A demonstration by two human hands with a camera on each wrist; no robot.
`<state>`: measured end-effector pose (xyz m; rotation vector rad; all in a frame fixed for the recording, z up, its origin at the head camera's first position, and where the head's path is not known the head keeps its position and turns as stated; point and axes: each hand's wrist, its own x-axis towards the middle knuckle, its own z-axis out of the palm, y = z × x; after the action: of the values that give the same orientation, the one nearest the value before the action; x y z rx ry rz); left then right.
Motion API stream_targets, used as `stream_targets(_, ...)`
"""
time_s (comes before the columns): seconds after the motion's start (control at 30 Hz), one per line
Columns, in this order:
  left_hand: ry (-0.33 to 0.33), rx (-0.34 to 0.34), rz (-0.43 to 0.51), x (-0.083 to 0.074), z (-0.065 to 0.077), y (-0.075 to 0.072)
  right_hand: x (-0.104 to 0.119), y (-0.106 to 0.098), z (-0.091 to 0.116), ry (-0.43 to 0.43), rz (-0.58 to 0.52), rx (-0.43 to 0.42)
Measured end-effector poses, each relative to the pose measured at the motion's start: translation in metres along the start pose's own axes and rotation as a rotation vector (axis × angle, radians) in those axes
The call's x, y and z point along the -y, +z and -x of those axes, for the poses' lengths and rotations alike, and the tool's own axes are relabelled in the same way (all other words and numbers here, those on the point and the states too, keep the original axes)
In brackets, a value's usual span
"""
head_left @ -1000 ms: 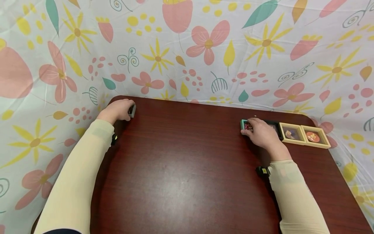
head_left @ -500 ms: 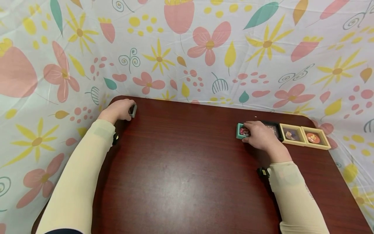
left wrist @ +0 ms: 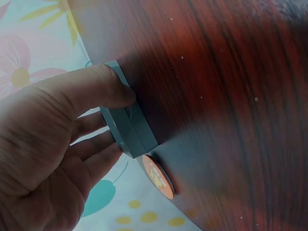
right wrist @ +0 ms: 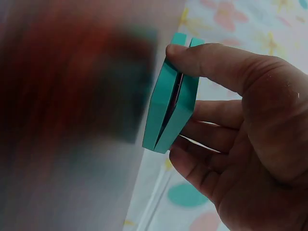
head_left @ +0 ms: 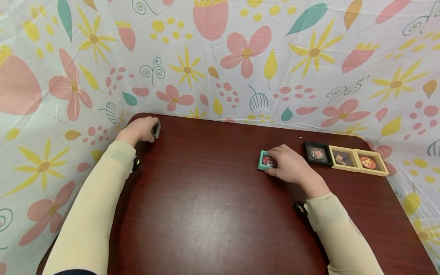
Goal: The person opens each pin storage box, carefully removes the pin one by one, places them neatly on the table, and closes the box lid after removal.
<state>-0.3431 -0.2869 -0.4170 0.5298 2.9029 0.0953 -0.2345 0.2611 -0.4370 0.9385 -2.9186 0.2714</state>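
My right hand (head_left: 290, 165) pinches a small square teal display frame (head_left: 262, 161) with a reddish round badge inside. In the right wrist view the frame's two teal halves (right wrist: 161, 103) stand slightly parted along one side, thumb on one edge and fingers on the opposite side. It seems raised off the table, whose surface is blurred there. At the far left corner, my left hand (head_left: 139, 130) grips a grey frame (left wrist: 126, 126) between thumb and fingers. An orange round badge (left wrist: 159, 177) with a yellow figure lies beside that frame in the left wrist view.
A black frame (head_left: 305, 154) and two cream frames (head_left: 330, 156) (head_left: 374, 171), each with a round badge inside, form a row at the back right of the dark red-brown table (head_left: 206, 198). Behind it hangs a flower-patterned cloth (head_left: 213, 99).
My right hand has drawn the teal frame leftward, away from the row, so the black frame is now uncovered. My left hand has kept its place on the grey frame.
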Motion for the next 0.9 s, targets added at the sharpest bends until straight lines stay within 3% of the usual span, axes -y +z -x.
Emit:
stream_targets(0.3, -0.003, -0.004, 0.004, 0.000, 0.000, 0.002, 0.059, 0.009, -0.006, -0.198, 0.053, -0.054)
stream_targets(0.63, -0.001, -0.010, 0.014, 0.001, 0.000, 0.004, 0.109, 0.018, -0.003, -0.295, 0.080, -0.044)
stream_targets(0.9, -0.011, -0.005, 0.013, 0.000, 0.002, 0.003, 0.126, 0.020, 0.000, -0.325, 0.088, -0.036)
